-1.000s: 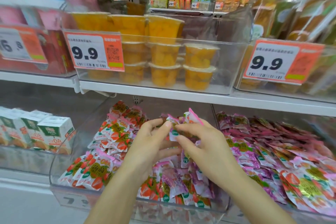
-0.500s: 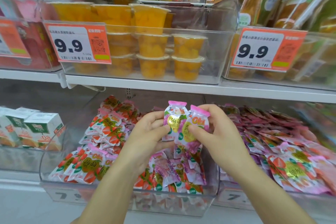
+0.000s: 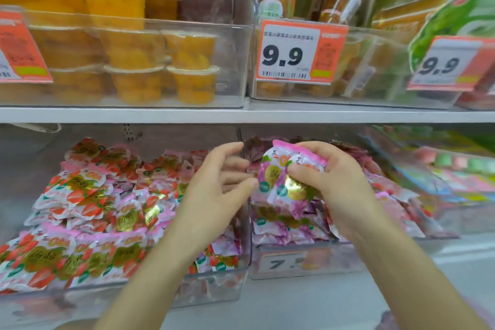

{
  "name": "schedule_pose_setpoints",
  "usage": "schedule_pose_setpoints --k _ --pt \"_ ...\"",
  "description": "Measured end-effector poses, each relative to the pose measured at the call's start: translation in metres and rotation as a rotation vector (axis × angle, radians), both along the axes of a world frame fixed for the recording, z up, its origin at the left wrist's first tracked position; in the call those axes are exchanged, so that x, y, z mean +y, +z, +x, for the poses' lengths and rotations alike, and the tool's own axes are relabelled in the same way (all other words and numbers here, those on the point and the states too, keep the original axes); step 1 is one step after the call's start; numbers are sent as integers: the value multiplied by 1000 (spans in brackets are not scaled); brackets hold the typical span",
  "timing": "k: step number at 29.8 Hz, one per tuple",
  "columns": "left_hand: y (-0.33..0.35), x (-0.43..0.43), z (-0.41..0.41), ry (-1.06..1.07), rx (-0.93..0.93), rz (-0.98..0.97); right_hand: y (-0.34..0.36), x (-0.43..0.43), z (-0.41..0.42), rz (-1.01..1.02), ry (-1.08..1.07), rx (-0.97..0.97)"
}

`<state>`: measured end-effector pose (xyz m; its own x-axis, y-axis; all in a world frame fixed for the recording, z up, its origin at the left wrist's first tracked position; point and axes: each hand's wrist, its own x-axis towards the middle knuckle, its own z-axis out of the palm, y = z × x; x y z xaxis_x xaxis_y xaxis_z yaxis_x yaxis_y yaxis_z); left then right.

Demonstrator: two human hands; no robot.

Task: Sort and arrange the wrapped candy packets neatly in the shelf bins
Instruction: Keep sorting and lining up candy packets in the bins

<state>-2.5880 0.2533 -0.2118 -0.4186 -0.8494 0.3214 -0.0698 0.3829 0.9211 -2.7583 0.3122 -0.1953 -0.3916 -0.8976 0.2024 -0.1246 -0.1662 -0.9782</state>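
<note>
Middle price tag (image 3: 290,55): 9.9; right price tag (image 3: 442,65): 9.9; lower shelf label (image 3: 284,262), partly readable: 7.

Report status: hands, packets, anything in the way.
Right hand grips a bunch of pink-purple packets. Left hand open beside it. Bunch held over the purple-packet bin. Way down into it looks open.

The held candy packets (image 3: 281,182) are pink and white with gold emblems, purple print and green dots. The binned packets (image 3: 88,211) show red strawberries on white and pink; the price tag (image 3: 300,53) is orange with black digits on white.
</note>
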Motion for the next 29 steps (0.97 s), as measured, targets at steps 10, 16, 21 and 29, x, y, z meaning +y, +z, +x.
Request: schedule_pose_setpoints --k 10,16,21,29 --pt "-14 -20 -36 92 -331 -350 -24 -6 -82 175 -212 38" --pt "-25 -21 -42 152 -268 -311 -35 -11 -94 245 -168 79" --pt "-24 -18 -43 148 -269 -301 -36 -14 -88 291 -51 25" --pt "-22 -14 -43 157 -286 -302 -39 -15 -62 465 117 803"
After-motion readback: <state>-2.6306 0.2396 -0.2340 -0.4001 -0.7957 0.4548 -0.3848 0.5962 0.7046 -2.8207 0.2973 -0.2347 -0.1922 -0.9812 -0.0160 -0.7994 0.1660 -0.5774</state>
